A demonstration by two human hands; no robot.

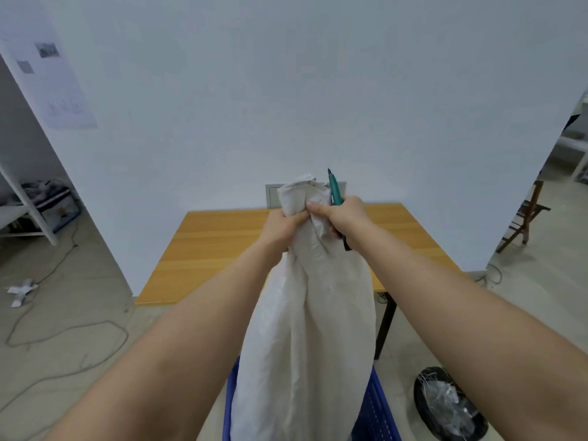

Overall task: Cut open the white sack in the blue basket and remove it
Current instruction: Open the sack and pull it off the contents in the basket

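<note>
Far to the left of the hands, a white shelf frame (30, 205) stands on the floor with clutter under it, and a grey cable (68, 329) loops across the floor nearer the person, past a crumpled scrap of paper (20, 289). A printed sheet (54, 81) hangs on the white wall panel above that side.

The left hand (281, 229) grips the gathered neck of the white sack (305, 329), fingers curled into the cloth. Just beside it, touching the same bunch of fabric, the right hand (345, 214) pinches the sack's neck with thumb and fingers and also holds a green-handled cutter (334, 192), whose tip points up past the sack's top edge and whose dark lower end shows below the hand. The sack hangs long and slack from both hands, held up above the desk (216, 249), which lies beyond and below them. Its lower part drops down into the blue basket (377, 412) directly under the forearms, near the person.

Below and to the right of the right hand, a black bin (448, 405) with pale shreds inside stands on the floor. Far right, a wooden chair (525, 218) stands past the edge of the wall panel.
</note>
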